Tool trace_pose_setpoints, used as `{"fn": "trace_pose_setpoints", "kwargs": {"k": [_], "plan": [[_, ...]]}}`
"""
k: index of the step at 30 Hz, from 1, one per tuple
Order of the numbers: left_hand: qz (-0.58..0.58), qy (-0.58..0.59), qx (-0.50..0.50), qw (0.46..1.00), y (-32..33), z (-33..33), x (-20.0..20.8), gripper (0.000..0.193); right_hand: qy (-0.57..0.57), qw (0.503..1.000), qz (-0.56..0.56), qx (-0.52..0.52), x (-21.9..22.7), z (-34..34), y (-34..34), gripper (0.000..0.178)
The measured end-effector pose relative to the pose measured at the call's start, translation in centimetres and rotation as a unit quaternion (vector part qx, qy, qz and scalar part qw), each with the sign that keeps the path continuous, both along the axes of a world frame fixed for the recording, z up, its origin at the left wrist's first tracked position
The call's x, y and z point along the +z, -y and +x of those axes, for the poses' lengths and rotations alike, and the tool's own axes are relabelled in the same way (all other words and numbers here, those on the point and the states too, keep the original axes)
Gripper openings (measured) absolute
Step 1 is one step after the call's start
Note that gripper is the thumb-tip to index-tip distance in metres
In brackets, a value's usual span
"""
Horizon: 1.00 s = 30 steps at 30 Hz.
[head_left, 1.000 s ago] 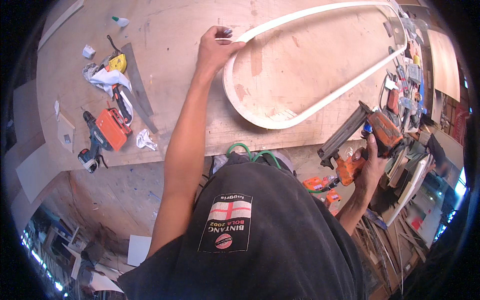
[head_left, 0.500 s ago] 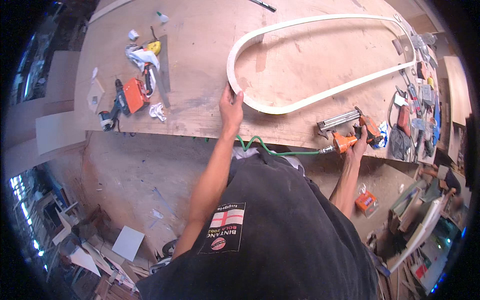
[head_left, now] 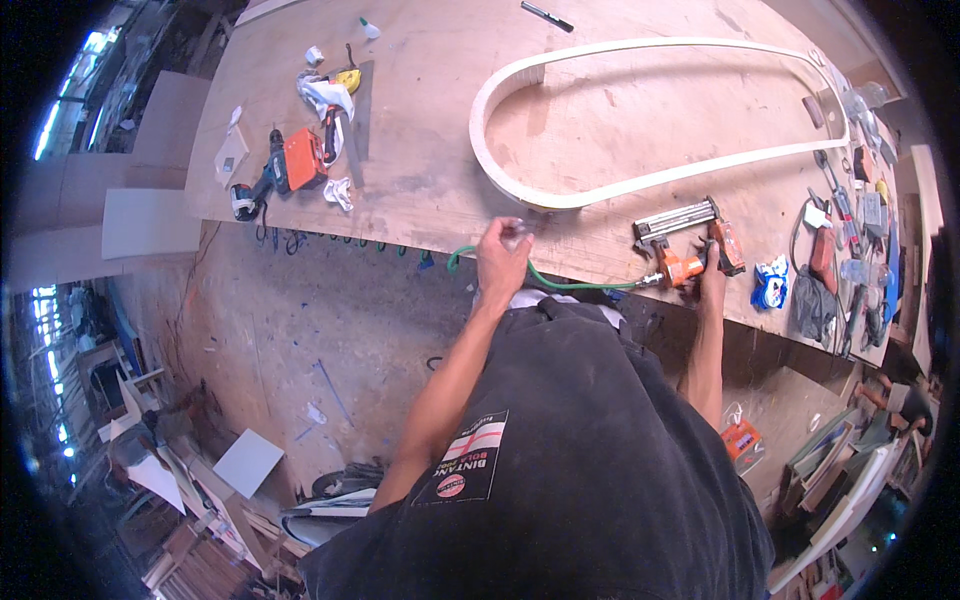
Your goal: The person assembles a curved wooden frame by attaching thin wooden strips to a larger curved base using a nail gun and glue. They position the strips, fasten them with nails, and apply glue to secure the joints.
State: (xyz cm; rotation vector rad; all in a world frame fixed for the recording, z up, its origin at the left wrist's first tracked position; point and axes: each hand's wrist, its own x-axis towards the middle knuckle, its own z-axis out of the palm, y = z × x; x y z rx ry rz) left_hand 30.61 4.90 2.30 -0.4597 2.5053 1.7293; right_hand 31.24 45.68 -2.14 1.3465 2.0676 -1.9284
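A large white teardrop-shaped loop (head_left: 640,190), made of a bent strip, stands on edge on the wooden worktable (head_left: 420,130). My left hand (head_left: 502,258) is apart from it, just over the table's front edge. Its fingers curl in toward the thumb and are slightly blurred; whether anything is between them is hidden. To the right, my right hand (head_left: 712,265) is closed round the handle of an orange nail gun (head_left: 682,268) with a silver magazine, held at the table's front edge. A green air hose (head_left: 580,286) runs from the nail gun leftward past my left wrist.
At the table's left lie a cordless drill (head_left: 262,190), an orange tool (head_left: 303,160) and crumpled paper (head_left: 340,194). A black pen-like stick (head_left: 547,16) lies at the far edge. Rightward are a blue-white packet (head_left: 770,284) and cluttered tools; an orange box (head_left: 742,440) sits below.
My left hand has let go of the loop's rounded left end and drawn back toward me. My right hand still holds the nail gun. The view has shifted a little.
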Motion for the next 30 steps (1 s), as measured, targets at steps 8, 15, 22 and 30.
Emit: {"fn": "trace_pose_setpoints", "kwargs": {"k": [8,15,22,30], "plan": [[-0.357,-0.326,-0.284,0.828,2.4,-9.4,2.8,0.057,0.033,0.98,0.191,0.043,-3.4,0.5,-2.6,0.079],[-0.377,-0.281,-0.435,0.768,3.0,-12.0,-0.2,0.036,0.155,0.939,0.293,0.092,0.3,1.3,-0.8,0.087],[-0.373,-0.311,-0.416,0.769,2.8,-11.9,-1.0,0.029,0.013,0.938,0.31,0.156,2.0,0.7,8.5,0.061],[-0.359,-0.299,-0.413,0.782,2.7,-11.8,-0.3,0.028,-0.128,0.964,0.132,0.194,0.4,-3.8,17.1,0.059]]}}
